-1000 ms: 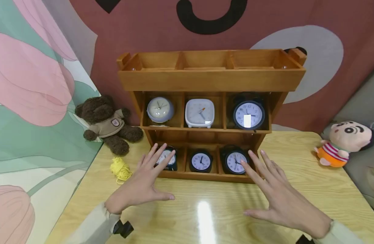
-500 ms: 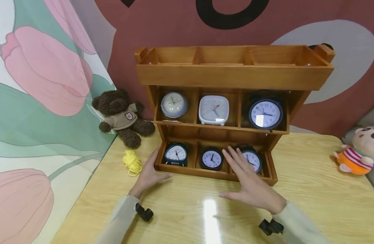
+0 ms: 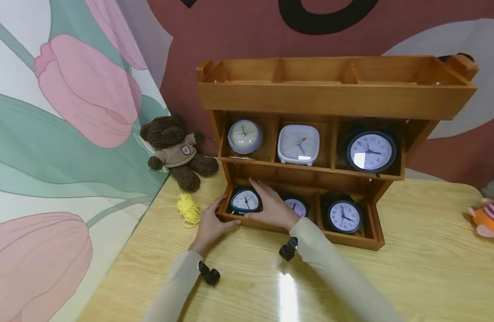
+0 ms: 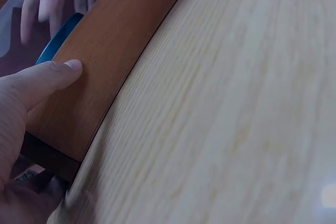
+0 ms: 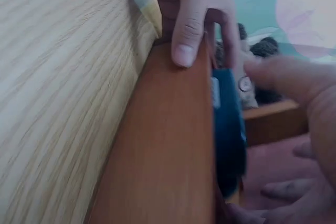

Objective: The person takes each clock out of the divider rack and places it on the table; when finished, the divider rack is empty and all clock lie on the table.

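A wooden display shelf [image 3: 335, 99] holds several clocks in its compartments. At its lower left corner my left hand [image 3: 210, 226] grips the tray, with the thumb on the front board [image 4: 100, 61] and the fingers round the end. My right hand [image 3: 273, 209] reaches across to the dark teal rounded-triangle alarm clock [image 3: 245, 201] in the lower left compartment. Its thumb and fingers are spread about that clock; in the right wrist view a gap shows between the thumb and the teal case [image 5: 229, 124]. A round black clock [image 3: 296, 207] is partly hidden behind the right hand.
Another black clock [image 3: 345, 217] sits lower right. Above stand a round lavender clock [image 3: 244, 137], a white square clock [image 3: 298, 144] and a dark round clock [image 3: 371, 151]. Left lie a brown teddy bear [image 3: 176, 150] and yellow yarn [image 3: 188, 210]; a doll [image 3: 490, 219] stands right.
My left hand has come down onto the shelf's lower left corner. The right hand has swept left from the lower right clock to the teal clock. The head view has shifted right-to-left across the shelf.
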Demonstrator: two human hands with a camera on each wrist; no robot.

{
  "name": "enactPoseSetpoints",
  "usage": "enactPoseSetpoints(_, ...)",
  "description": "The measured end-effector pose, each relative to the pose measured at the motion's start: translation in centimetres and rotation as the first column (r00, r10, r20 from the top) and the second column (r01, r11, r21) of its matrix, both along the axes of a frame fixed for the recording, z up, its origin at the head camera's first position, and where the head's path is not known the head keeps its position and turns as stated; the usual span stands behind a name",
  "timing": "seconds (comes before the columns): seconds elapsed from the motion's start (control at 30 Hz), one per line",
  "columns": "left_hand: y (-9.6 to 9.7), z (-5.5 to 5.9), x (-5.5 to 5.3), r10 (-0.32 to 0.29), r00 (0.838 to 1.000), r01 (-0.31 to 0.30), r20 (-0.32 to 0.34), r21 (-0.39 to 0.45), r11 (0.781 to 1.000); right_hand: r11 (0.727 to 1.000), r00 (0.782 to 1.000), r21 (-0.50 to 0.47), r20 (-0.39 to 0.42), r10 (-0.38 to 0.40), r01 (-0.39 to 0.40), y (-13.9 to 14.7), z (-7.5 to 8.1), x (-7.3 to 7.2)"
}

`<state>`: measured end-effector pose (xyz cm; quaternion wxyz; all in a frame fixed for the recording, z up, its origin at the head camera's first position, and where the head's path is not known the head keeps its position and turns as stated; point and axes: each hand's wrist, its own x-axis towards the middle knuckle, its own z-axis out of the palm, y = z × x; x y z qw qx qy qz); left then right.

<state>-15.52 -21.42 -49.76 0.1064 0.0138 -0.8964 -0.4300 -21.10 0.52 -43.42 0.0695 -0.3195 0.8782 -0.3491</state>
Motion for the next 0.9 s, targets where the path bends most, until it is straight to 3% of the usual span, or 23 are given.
enactPoseSetpoints(0.23,1.0,-0.2,-0.9,-0.020,1.000,0.020,0.001,0.024,1.000,0.993,0.999,0.107,0.009,-0.042,0.041,-2.5,-0.7,-1.7)
enactPoseSetpoints(0.37,1.0,-0.2,-0.5,-0.012,1.000,0.011,0.007,0.030,0.999,0.989,0.999,0.137,0.010,-0.050,0.048,-3.1,-1.0,-1.6)
enactPoseSetpoints(0.53,0.7,-0.4,0.0,-0.027,1.000,0.027,-0.007,0.031,0.999,0.993,0.997,0.098,0.023,-0.073,0.070,-3.2,-1.4,-1.0)
enactPoseSetpoints(0.73,0.2,-0.1,0.0,0.007,1.000,-0.007,-0.013,0.012,1.000,0.999,0.998,0.029,-0.044,-0.040,0.041,-3.7,-1.6,-1.4)
enactPoseSetpoints(0.9,-0.3,-0.1,0.2,-0.016,1.000,0.016,-0.005,-0.026,1.000,0.995,0.995,-0.035,-0.032,-0.098,0.097,-4.1,-2.1,-1.4)
